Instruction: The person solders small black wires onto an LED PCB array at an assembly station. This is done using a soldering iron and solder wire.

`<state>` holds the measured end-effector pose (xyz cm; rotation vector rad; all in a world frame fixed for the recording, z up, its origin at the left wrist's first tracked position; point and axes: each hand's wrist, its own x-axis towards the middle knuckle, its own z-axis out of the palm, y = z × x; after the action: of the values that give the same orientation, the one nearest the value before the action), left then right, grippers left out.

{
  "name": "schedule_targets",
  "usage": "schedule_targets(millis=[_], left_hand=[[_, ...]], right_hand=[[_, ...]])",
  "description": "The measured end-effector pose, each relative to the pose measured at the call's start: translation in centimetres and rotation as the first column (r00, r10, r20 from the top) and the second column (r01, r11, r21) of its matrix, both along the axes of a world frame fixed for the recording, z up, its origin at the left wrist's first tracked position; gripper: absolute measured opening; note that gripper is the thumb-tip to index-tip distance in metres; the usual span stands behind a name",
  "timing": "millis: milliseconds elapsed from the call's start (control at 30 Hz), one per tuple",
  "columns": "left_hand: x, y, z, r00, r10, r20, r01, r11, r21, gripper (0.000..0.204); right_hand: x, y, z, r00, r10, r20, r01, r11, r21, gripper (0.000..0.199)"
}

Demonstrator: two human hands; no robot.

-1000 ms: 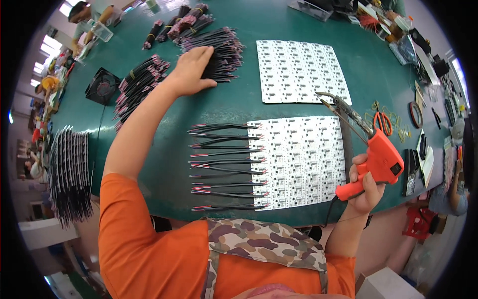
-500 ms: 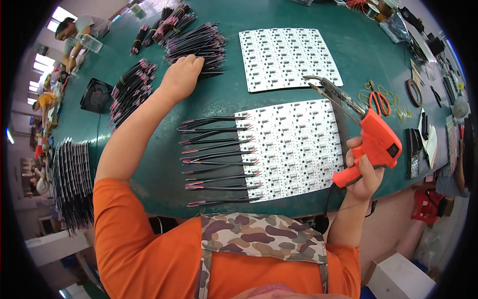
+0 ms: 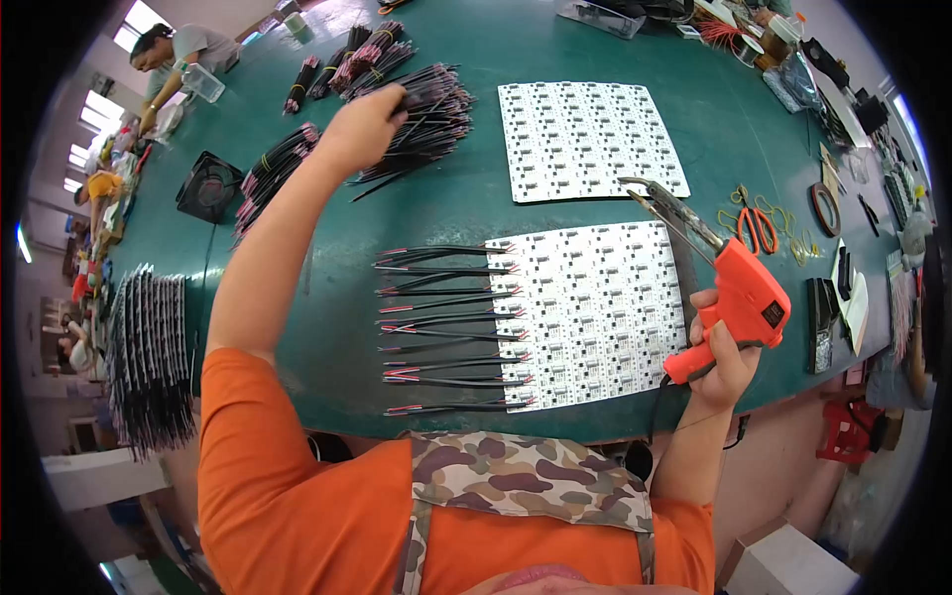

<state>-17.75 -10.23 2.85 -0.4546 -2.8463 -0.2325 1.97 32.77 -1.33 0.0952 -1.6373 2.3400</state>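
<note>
My right hand [image 3: 727, 365] is wrapped round the grip of an orange-red soldering gun [image 3: 751, 297], its metal tip pointing up and left, over the space between two white circuit board panels. Below the tip lies the near panel [image 3: 595, 312], with black cables [image 3: 436, 319] running out from its left edge in a row, their stripped ends red and light. At the far left my left hand [image 3: 362, 129] is at a loose pile of black cables [image 3: 431, 124], fingers curled and partly hidden; what they pinch is blurred. Beyond the near panel lies the far panel [image 3: 590, 139].
Banded cable bundles [image 3: 278, 169] and a black fan [image 3: 209, 186] lie at the left. Orange-handled scissors [image 3: 757, 230], yellow string and a tape roll [image 3: 825, 209] are at the right. Finished-looking strips [image 3: 149, 362] hang at the left edge. Another person [image 3: 183, 64] works at the far left.
My left hand has shifted slightly up over the cable pile, and cables there have been disturbed. The view has tilted slightly. My right hand still holds the soldering gun in about the same place.
</note>
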Motion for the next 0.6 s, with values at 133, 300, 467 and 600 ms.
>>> schedule_targets(millis=[133,300,467,600], left_hand=[[0.7,-0.6,0.7,0.996,-0.074,0.046,-0.017,0.35,0.937,0.021],[4.0,1.4,-3.4,0.979,-0.2,-0.046,0.058,0.059,0.997,0.02],[4.8,1.9,-4.7,0.954,-0.298,0.022,-0.043,-0.064,0.997,0.017],[4.8,2.9,-4.4,0.942,-0.325,0.079,-0.082,0.006,0.997,0.016]], right_hand=[[0.0,0.1,0.0,1.0,-0.014,0.01,0.014,1.0,0.025,0.055],[-0.3,-0.2,0.1,1.0,-0.015,0.016,0.014,1.0,0.025,0.054],[-0.6,-0.5,0.1,1.0,-0.001,0.009,0.001,1.0,0.029,0.054],[-0.2,-0.5,0.0,0.999,-0.024,0.032,0.023,0.999,0.026,0.054]])
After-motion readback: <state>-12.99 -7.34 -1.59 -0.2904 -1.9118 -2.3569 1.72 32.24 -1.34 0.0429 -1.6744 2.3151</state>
